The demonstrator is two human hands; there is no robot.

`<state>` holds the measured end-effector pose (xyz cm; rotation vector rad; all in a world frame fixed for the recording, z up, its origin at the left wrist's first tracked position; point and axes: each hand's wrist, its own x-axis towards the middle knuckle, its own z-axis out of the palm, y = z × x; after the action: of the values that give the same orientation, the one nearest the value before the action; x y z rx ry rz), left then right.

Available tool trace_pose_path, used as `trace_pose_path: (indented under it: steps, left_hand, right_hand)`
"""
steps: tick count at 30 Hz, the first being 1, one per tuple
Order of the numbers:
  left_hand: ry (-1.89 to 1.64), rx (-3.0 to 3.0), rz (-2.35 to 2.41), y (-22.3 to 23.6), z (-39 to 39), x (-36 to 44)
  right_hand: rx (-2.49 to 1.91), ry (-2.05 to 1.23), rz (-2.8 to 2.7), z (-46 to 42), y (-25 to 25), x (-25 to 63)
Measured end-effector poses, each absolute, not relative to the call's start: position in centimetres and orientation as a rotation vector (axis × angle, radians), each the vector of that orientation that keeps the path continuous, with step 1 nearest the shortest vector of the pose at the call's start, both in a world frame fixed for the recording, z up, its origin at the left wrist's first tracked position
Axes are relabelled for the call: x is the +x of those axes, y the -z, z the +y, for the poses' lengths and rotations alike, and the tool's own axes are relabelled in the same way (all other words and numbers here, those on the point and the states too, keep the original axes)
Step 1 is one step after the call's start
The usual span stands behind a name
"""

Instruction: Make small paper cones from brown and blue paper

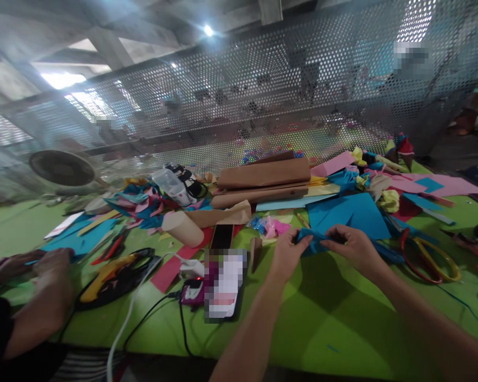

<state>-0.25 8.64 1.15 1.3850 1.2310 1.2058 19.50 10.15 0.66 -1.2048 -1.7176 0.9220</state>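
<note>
Both my hands pinch a small folded piece of blue paper (311, 245) above the green table. My left hand (286, 253) grips its left end between thumb and fingers. On the other end, the thumb and fingers of my right hand (349, 245) are closed. A large blue sheet (346, 215) lies just behind my hands. To the right of my right hand rest scissors (430, 260) with red and yellow handles. Pink and blue small pieces (271, 226) in clear plastic sit behind my left hand, and a small brown paper cone (255, 253) is left of it.
Rolled brown paper (263, 178) lies along the back, before a perforated metal screen (239, 106). Left of my arms are a phone (227, 286), a power strip (193, 292) with cables and a yellow-black hot glue gun (111, 276). Another person's hands (51, 265) work at far left.
</note>
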Motion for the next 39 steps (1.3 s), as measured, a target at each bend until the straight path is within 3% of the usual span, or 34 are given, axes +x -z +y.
trace_pose_path:
  steps: [7, 17, 39]
  left_hand:
    - [-1.161, 1.307, 1.187, -0.3, 8.9, -0.6]
    - [-1.269, 1.37, 1.33, -1.3, 8.8, -0.4]
    - [-1.191, 1.49, 1.299, -1.3, 8.7, -0.5]
  right_hand:
    - [-1.138, -0.991, -1.67, 10.1, -1.2, 19.6]
    - [-1.142, -0.76, -1.801, 10.6, -1.1, 20.2]
    - [-1.047, -0.664, -1.798, 11.0, -0.7, 20.0]
